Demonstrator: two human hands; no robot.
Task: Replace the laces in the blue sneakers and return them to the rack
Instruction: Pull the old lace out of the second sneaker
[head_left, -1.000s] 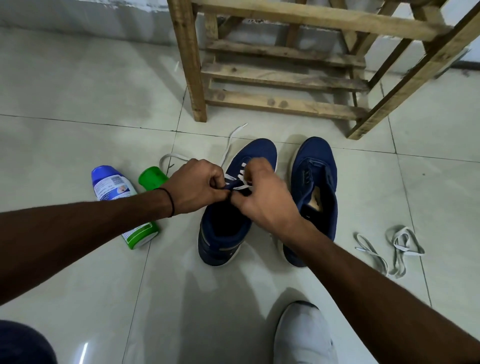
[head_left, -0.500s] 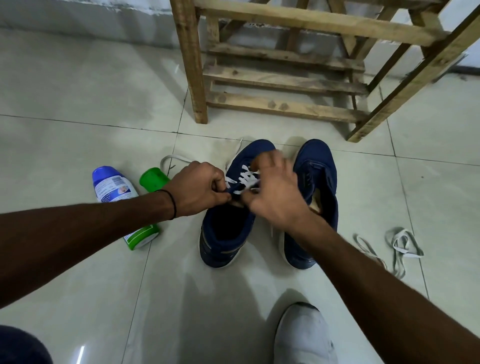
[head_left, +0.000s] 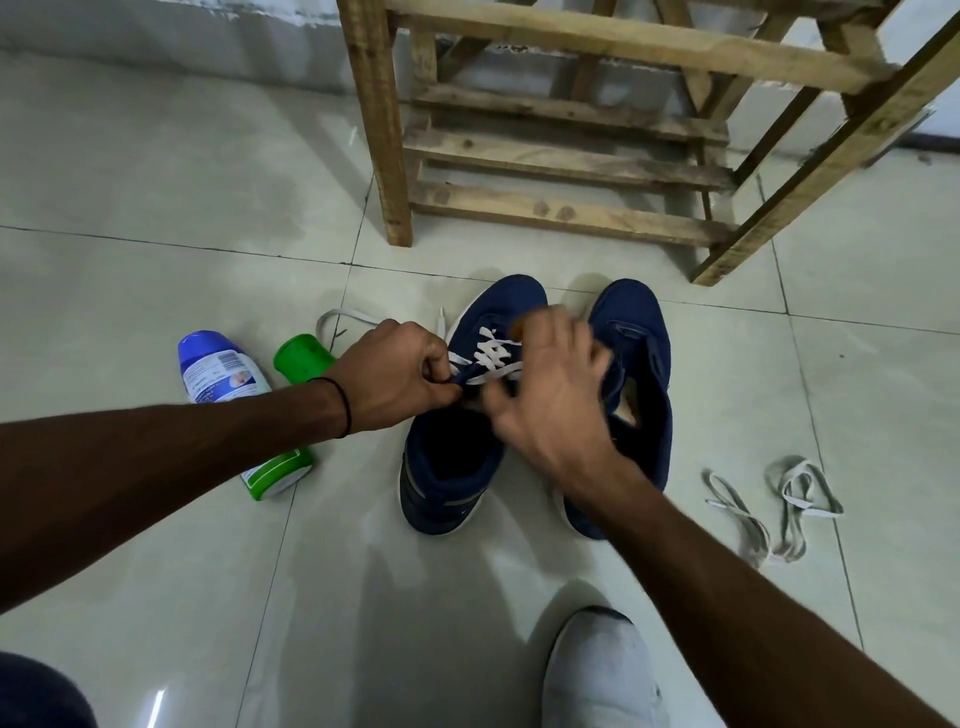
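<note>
Left hand (head_left: 400, 375): knuckles up, fingers curled, pinching the laced edge of the sneaker (head_left: 447, 467); forearm outstretched. Right hand (head_left: 553, 400): back up, fingers loosely spread, blurred; hold indeterminate.

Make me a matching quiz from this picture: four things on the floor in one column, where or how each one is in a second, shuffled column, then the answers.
Column one:
1 blue-topped bottle
2 loose grey laces
3 wooden rack
4 sneaker beside the bottle

Column two:
A has a white lace threaded through it
B in a loose heap at the far right
C lying on its side at the far left
D standing upright, farthest from the camera

Pairs: 1-C, 2-B, 3-D, 4-A
</note>
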